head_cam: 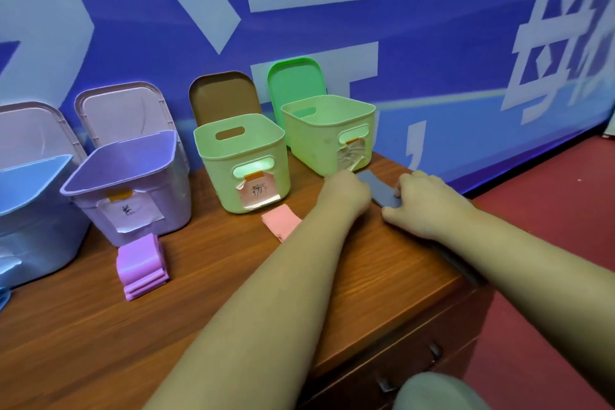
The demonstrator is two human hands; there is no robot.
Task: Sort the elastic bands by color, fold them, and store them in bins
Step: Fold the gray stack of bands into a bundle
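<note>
Elastic band, grey [379, 185].

Head view (sole view).

Location: flat on the wooden table [233, 276], near its far right corner, just in front of the right green bin [329, 133]. A dark strip runs under the right forearm along the table's right edge. Whether it belongs to the same band cannot be told.

Grip: right hand [422, 206] has curled fingers on the band's right side and its thumb at the near edge, pinching it. Left hand [346, 191] lies at the band's left end, knuckles to the camera. Its fingers are hidden, so its hold cannot be told.

Risks (judged):
- The thin sheet looks springy, so a fold may open if let go unpressed.
- It lies close to the table's edge and could slide off.
- The left forearm could brush the folded pink band [281, 221] in front of the middle green bin [243, 160].

Materials:
- Bands: smooth, flat strips. Purple bands [141, 263] are stacked in glossy folds in front of the purple bin [133, 183].
- Bins: rigid plastic, rounded corners, taped paper labels.
- Table: polished wood grain.
</note>
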